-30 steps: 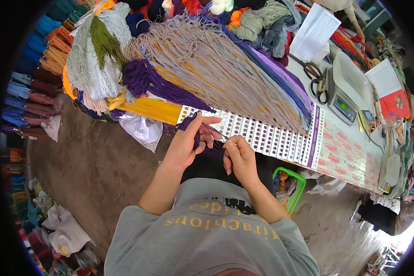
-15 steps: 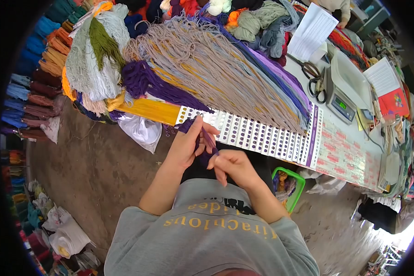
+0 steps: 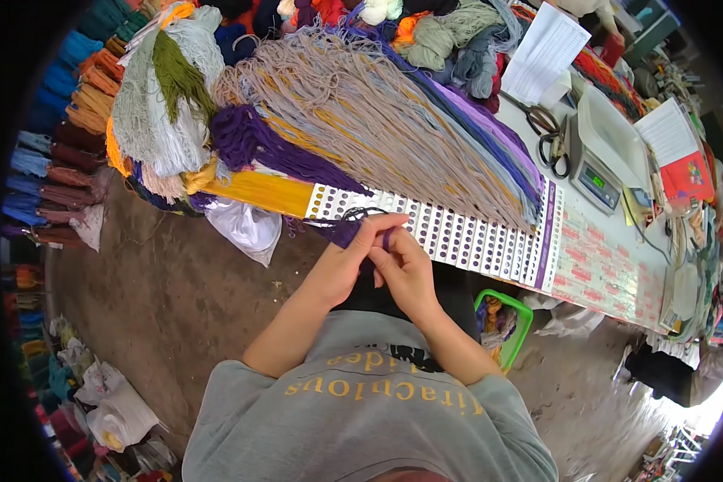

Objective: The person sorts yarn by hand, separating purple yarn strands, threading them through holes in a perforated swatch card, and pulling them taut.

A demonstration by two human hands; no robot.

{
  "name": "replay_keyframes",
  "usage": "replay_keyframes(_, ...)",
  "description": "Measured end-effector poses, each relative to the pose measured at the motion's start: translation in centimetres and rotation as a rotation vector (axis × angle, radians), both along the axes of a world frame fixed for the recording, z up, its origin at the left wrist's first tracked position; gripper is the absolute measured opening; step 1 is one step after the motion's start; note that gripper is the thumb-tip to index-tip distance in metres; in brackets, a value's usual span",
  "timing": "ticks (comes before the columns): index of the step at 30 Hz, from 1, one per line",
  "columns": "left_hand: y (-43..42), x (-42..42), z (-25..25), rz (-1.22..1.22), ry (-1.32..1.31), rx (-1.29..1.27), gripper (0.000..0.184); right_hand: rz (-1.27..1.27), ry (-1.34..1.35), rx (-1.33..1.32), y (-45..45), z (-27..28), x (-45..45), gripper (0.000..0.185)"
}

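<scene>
Got the soft dark-purple yarn bundle (image 3: 343, 234) pinched between my left hand (image 3: 347, 263) and right hand (image 3: 408, 271); looks super light, floppy, snaggy, best gripped where strands bunch.

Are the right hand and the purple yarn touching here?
Touching. The head view shows a strand of purple yarn lying against the fingers of the right hand.

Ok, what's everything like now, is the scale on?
Left hand: closed on purple yarn
Right hand: closed on purple yarn
Scale: on, display lit green
Scissors: lying down; can't tell if open
Green basket: open, yarn inside
Beige yarn: spread out, loose
Card with holes: partly covered
</scene>
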State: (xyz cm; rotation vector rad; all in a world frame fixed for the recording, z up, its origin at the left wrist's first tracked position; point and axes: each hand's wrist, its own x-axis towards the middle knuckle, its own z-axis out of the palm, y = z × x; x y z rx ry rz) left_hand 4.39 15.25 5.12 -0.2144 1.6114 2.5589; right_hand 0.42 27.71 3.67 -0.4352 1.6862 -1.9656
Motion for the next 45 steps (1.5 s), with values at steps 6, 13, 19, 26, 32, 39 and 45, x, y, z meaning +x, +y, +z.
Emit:
replay_keyframes(6,-0.7,-0.4,-0.1,0.002,-0.029,0.295,0.057,-0.023,-0.109,-0.167,0.8,0.0,-0.2,0.008)
replay_keyframes(13,-1.0,-0.5,1.3,0.145,-0.116,0.379,0.057,0.051,-0.315,-0.300,1.6,0.4,-0.2,0.016)
replay_keyframes(19,-1.5,0.2,1.8,0.174,-0.034,0.067,0.055,0.011,-0.313,-0.276,2.1,0.9,0.2,0.018)
replay_keyframes(26,-1.1,0.6,2.5,0.183,-0.075,0.085,0.057,0.004,-0.289,-0.215,2.1,0.7,0.4,0.019)
replay_keyframes(32,-1.2,0.1,1.8,0.173,-0.043,0.169,0.056,-0.009,-0.295,-0.231,2.1,0.7,0.4,0.018)
replay_keyframes(39,-2.0,0.3,1.8,0.144,-0.108,0.209,0.056,0.119,-0.391,-0.137,2.4,1.2,0.2,0.019)
replay_keyframes(45,-2.0,0.3,1.8,0.126,-0.124,0.226,0.058,0.093,-0.353,-0.196,2.2,0.7,0.4,0.018)
